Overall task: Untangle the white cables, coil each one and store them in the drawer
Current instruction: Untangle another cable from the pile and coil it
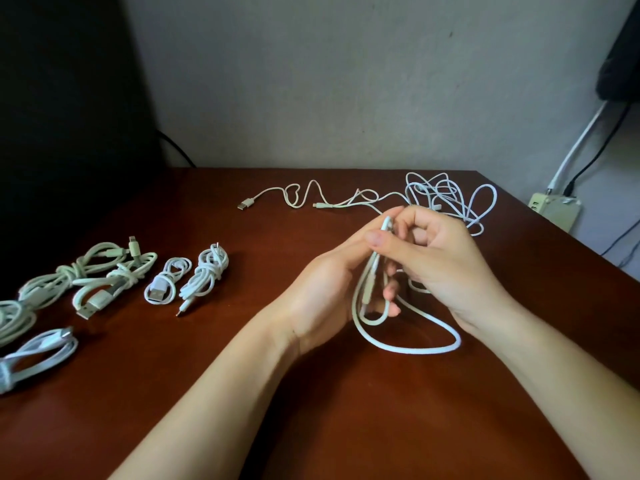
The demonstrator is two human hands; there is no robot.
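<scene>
I saw L hand point(329, 285) & R hand point(446, 265) both gripping white cable point(415, 350), loop sagging near side btwn them; tangle point(450, 199) just beyond R hand

The right hand point(440, 261) covers the near side of the tangled cables point(450, 199), so where the held cable point(408, 344) runs into that heap cannot be told. Its upper turns vanish between the fingers of both hands, and the left hand point(325, 292) hides how many loops it grips. At the left edge the outermost coiled cable point(14, 317) is cut off. The dark object point(620, 57) at upper right is cropped and cannot be identified. The bench point(519, 244) edge hides the lower part of the beige box point(554, 211), whose markings are too small to tell. Both forearms point(221, 393) leave the bottom edge.
</scene>
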